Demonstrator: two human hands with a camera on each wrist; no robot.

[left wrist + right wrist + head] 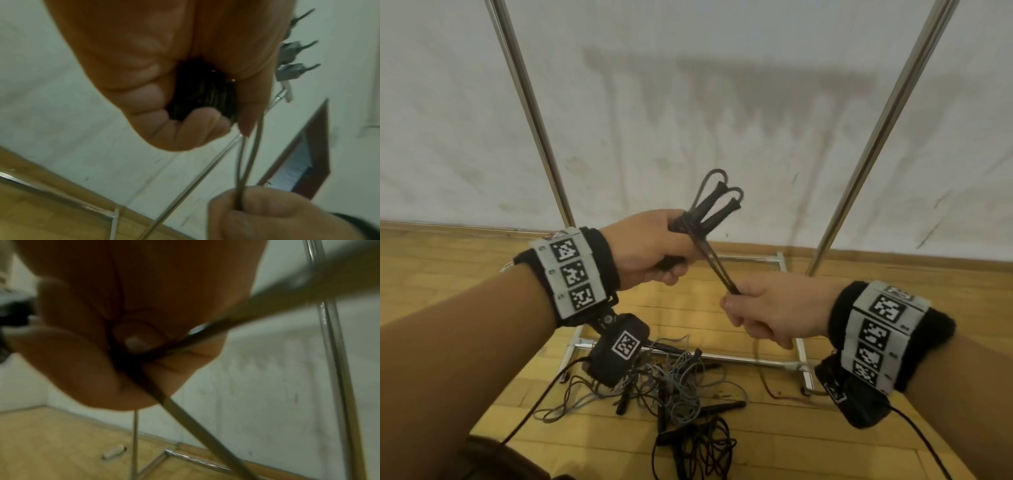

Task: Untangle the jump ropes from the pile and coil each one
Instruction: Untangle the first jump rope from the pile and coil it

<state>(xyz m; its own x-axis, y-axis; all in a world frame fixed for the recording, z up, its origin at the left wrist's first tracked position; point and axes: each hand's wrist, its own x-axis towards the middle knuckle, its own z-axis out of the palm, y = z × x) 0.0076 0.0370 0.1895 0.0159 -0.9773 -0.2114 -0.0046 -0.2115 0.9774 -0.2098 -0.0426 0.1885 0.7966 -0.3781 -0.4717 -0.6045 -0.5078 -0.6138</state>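
My left hand (654, 250) grips a coiled jump rope bundle (709, 212): two black handles and grey cord loops stick up past the fingers, with cord wound round the middle. From the bundle a doubled strand (717, 267) runs down right into my right hand (760, 310), which pinches its end. In the left wrist view my left hand (185, 100) curls round the dark bundle (205, 95) and my right hand (257, 214) holds the strand (248, 155). In the right wrist view my right hand (127, 344) pinches the cord (205, 331). A tangled pile of ropes (681, 390) lies on the floor below.
A metal rack with two slanted poles (530, 113) and a base frame (750, 359) stands on the wood floor against a white wall. A small pale cylinder (114, 451) lies on the floor. Wrist camera cables trail past the pile.
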